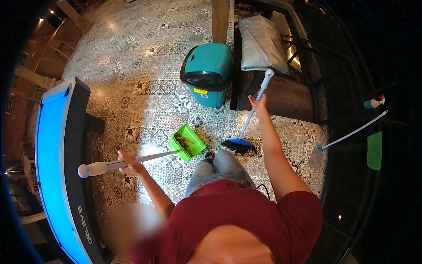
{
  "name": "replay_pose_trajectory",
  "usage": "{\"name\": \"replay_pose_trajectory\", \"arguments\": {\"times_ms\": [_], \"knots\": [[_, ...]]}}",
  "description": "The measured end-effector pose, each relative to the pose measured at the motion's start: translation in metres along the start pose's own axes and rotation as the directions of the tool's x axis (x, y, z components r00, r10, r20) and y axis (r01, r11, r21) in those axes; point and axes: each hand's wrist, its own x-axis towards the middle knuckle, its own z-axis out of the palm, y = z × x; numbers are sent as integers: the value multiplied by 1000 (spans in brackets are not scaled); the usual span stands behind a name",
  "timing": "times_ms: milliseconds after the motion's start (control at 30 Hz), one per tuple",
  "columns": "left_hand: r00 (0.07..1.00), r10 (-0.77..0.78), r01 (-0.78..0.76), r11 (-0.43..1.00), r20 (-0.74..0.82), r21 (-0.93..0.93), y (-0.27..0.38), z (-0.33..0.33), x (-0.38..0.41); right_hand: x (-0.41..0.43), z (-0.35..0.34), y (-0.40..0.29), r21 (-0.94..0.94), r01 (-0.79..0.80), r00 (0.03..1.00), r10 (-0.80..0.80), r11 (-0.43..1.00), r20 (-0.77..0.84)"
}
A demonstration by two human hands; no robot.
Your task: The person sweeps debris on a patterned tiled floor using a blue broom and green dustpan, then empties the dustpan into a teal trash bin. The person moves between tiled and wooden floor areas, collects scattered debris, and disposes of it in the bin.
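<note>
My left hand is closed around the handle of a long-handled green dustpan, whose pan holds brown debris and rests on the patterned tile floor. My right hand has the pale blue handle of a broom between thumb and fingers. The broom's blue head with dark bristles is down on the tiles just right of my feet, apart from the dustpan. A teal bin with a black-rimmed lid stands beyond both tools.
A pool table with blue cloth runs along the left. At the upper right a silvery sack lies on a dark wooden structure beside a wooden post. A spray bottle, a white-handled brush and a green cloth or sheet are at the right.
</note>
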Motion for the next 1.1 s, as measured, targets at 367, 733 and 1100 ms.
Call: {"name": "replay_pose_trajectory", "arguments": {"times_ms": [367, 733, 1100], "knots": [[980, -8, 25, 996, -200, 84, -18, 86, 66, 19, 113, 37, -872, 330, 938, -22, 361, 346], [974, 122, -106, 990, -193, 93, -62, 128, 98, 123, 156, 102, -906, 369, 893, -193, -207, 407], [985, 103, -82, 985, -137, 152, -125, 131, 194, 87, 141, 74, -965, 105, 680, -691, -240, 246]]}}
